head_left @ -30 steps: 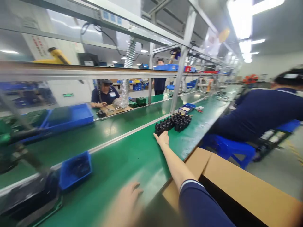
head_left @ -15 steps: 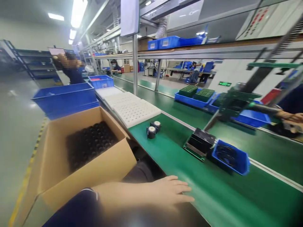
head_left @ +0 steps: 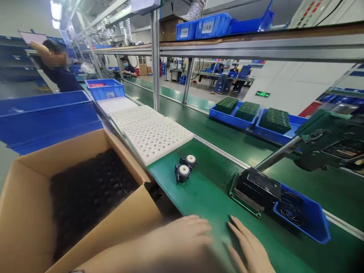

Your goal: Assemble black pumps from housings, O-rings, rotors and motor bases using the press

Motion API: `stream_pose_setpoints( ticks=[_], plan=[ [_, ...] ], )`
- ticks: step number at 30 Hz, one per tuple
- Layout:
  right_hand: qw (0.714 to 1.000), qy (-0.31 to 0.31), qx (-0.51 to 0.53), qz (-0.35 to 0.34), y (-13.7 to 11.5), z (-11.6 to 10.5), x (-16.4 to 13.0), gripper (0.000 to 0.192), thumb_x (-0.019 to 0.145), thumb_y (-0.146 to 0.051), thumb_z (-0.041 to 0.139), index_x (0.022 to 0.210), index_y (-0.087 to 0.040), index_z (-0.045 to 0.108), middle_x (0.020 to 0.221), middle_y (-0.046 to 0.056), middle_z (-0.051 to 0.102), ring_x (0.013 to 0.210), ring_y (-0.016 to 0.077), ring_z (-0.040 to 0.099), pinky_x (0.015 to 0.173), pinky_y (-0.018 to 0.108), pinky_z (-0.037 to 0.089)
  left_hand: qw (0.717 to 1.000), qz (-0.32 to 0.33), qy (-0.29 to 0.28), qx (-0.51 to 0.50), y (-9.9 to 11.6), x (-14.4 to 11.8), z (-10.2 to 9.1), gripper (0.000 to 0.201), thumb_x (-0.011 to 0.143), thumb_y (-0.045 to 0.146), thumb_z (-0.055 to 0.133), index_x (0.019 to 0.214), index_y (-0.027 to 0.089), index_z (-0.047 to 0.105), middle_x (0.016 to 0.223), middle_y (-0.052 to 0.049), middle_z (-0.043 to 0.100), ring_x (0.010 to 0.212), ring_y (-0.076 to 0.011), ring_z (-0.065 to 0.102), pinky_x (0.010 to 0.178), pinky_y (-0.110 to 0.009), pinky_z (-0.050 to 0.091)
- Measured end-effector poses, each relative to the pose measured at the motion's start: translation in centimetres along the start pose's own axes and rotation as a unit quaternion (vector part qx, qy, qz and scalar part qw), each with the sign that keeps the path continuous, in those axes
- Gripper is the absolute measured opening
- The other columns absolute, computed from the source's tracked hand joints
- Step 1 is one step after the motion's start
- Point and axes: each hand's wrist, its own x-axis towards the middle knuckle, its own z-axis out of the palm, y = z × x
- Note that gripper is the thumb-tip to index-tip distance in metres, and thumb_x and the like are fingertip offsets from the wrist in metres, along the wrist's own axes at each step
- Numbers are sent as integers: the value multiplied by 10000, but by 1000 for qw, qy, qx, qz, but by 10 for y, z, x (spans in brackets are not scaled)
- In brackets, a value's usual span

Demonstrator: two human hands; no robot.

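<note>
My left hand (head_left: 189, 235) lies flat on the green conveyor belt (head_left: 210, 197) at the near edge and holds nothing. My right hand (head_left: 250, 246) rests just to its right, fingers spread, also without anything in it. Two small black round parts with white tops (head_left: 183, 172) stand on the belt a little beyond my hands. An open cardboard box (head_left: 133, 220) full of dark parts sits to my left, below the belt edge.
White perforated foam trays (head_left: 157, 136) lie on the belt past the two parts. A black fixture (head_left: 257, 187) and a small blue bin (head_left: 307, 223) sit right of my hands. Blue crates (head_left: 48, 113) stand left; green trays in blue bins (head_left: 236, 110) across. A person (head_left: 57, 72) works far left.
My view swung from the right end of the line to the left. My right hand left the cluster of black parts and came back to rest on the belt beside my left hand.
</note>
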Motion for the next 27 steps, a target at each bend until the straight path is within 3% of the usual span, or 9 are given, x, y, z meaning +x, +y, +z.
stream_pose_setpoints(
  ticks=[4, 7, 9, 11, 13, 15, 18, 23, 27],
  plan=[
    [995, -52, 81, 15, -29, 33, 70, 655, 954, -436, 546, 1531, -296, 268, 1570, 79, 374, 1421, 290, 420, 1137, 527, 455, 979, -93, 176, 35, -27, -36, -13, 491, 897, 144, 551, 1373, 169, 431, 1381, -177, 552, 1381, -272, 458, 1131, -473, 427],
    [978, -39, 199, 41, -44, 50, 125, 698, 975, -422, 510, 1561, -281, 158, 1623, 92, 251, 1490, 270, 299, 1190, 528, 382, 943, -207, 252, 62, -47, -46, -34, 642, 898, 170, 580, 1476, 165, 301, 1525, -215, 357, 1467, -314, 320, 1164, -532, 373],
    [963, 0, 263, 50, -49, 59, 158, 680, 983, -428, 490, 1559, -296, 156, 1639, 80, 197, 1512, 260, 240, 1208, 531, 348, 933, -268, 233, 59, -65, -40, -52, 748, 904, 272, 620, 1528, 185, 217, 1607, -215, 178, 1508, -357, 211, 1179, -570, 333],
    [951, 35, 302, 62, -49, 67, 186, 633, 991, -444, 465, 1549, -312, 198, 1645, 63, 171, 1523, 255, 201, 1219, 538, 316, 940, -279, 192, 48, -86, -28, -66, 809, 890, 364, 656, 1541, 220, 199, 1634, -195, 90, 1520, -382, 149, 1184, -587, 313],
    [942, 43, 326, 68, -48, 73, 208, 573, 1000, -463, 432, 1528, -319, 265, 1639, 54, 184, 1523, 250, 199, 1229, 538, 290, 954, -259, 148, 26, -104, -13, -73, 791, 875, 412, 677, 1521, 247, 252, 1621, -176, 152, 1506, -366, 208, 1181, -557, 337],
    [937, 27, 343, 60, -45, 78, 221, 529, 1009, -475, 400, 1508, -320, 320, 1633, 47, 207, 1518, 239, 217, 1241, 525, 262, 959, -252, 129, 7, -116, 0, -70, 772, 853, 445, 700, 1488, 250, 307, 1537, -166, 318, 1431, -332, 365, 1148, -511, 402],
    [932, 14, 360, 51, -42, 84, 226, 517, 1014, -478, 380, 1503, -316, 339, 1622, 43, 248, 1507, 227, 248, 1251, 504, 242, 939, -306, 158, 20, -117, 13, -55, 858, 765, 544, 757, 1453, 229, 352, 1284, -138, 496, 1204, -317, 549, 1018, -514, 510],
    [928, 27, 363, 79, -38, 88, 222, 567, 996, -513, 399, 1515, -296, 328, 1585, 57, 336, 1465, 240, 335, 1240, 508, 265, 884, -402, 230, 53, -111, 24, -38, 859, 789, 530, 734, 1463, 189, 326, 1213, -140, 471, 1135, -325, 562, 939, -514, 546],
    [931, -9, 356, 75, -37, 88, 224, 661, 963, -562, 443, 1542, -289, 279, 1619, 57, 269, 1499, 270, 270, 1231, 515, 276, 886, -407, 221, 32, -123, 30, -42, 929, 774, 493, 759, 1487, 148, 274, 1298, -179, 459, 1222, -360, 536, 1009, -512, 517]
  ],
)
